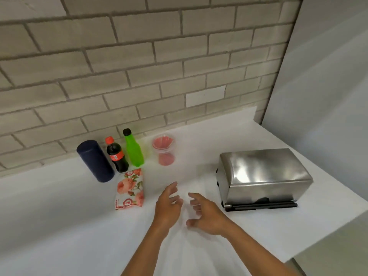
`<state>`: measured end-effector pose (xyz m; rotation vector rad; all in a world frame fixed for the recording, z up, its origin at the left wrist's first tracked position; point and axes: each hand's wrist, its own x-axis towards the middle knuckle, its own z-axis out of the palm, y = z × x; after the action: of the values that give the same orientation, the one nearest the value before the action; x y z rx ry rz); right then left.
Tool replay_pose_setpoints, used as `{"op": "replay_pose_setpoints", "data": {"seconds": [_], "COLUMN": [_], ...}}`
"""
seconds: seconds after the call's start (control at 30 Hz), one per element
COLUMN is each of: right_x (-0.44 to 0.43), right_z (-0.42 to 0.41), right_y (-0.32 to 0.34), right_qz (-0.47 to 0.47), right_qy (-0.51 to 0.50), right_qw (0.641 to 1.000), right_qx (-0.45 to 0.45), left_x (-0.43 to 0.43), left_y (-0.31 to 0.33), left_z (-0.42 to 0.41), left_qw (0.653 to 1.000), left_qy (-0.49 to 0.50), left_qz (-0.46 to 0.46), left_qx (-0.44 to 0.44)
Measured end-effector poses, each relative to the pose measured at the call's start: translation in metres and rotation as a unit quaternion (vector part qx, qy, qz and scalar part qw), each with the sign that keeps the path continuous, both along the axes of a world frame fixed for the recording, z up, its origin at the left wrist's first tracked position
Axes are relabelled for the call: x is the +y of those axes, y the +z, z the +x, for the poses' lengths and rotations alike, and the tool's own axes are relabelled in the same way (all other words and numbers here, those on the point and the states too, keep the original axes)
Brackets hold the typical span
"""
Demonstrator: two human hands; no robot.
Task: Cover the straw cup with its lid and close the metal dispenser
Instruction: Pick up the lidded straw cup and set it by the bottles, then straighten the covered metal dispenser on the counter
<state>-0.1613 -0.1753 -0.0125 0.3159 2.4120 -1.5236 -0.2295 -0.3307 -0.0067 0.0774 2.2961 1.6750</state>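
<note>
A clear plastic cup [164,150] filled with red straws stands near the brick wall, a transparent lid across its top. To the right, a shiny metal dispenser [262,176] rests on the white counter with its curved cover down over a black base. My left hand [168,204] and my right hand [205,213] hover side by side over the counter in front of the cup, fingers spread, holding nothing. Neither hand touches the cup or the dispenser.
A dark blue cylinder [95,160], a cola bottle [116,155] and a green bottle [133,148] line the wall at left. A floral packet [130,189] lies just left of my left hand. The counter [59,226] ends at right near a grey wall.
</note>
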Motion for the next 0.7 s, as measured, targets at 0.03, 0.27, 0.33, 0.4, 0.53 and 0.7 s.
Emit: {"op": "replay_pose_setpoints", "data": {"seconds": [0.03, 0.27, 0.33, 0.4, 0.53, 0.7], "right_x": [0.009, 0.084, 0.111, 0.137, 0.194, 0.253], "right_z": [0.015, 0.109, 0.134, 0.156, 0.193, 0.202], "right_y": [0.004, 0.022, 0.026, 0.032, 0.049, 0.059], "right_qz": [0.005, 0.012, 0.022, 0.028, 0.046, 0.079], "right_qy": [0.008, -0.023, -0.050, -0.083, -0.170, -0.256], "right_qw": [1.000, 1.000, 0.999, 0.996, 0.984, 0.962], "right_qx": [0.003, -0.006, 0.000, 0.006, 0.032, 0.058], "left_x": [0.005, 0.053, 0.068, 0.082, 0.108, 0.133], "left_y": [0.002, 0.021, 0.026, 0.030, 0.034, 0.039], "left_z": [0.010, 0.073, 0.088, 0.101, 0.122, 0.136], "left_qw": [1.000, 0.998, 0.997, 0.997, 0.999, 0.999], "left_qy": [-0.006, -0.062, -0.071, -0.069, -0.052, -0.007], "left_qz": [0.006, 0.011, 0.010, 0.009, -0.014, -0.034], "left_qx": [-0.009, -0.023, -0.020, -0.015, 0.002, 0.021]}}
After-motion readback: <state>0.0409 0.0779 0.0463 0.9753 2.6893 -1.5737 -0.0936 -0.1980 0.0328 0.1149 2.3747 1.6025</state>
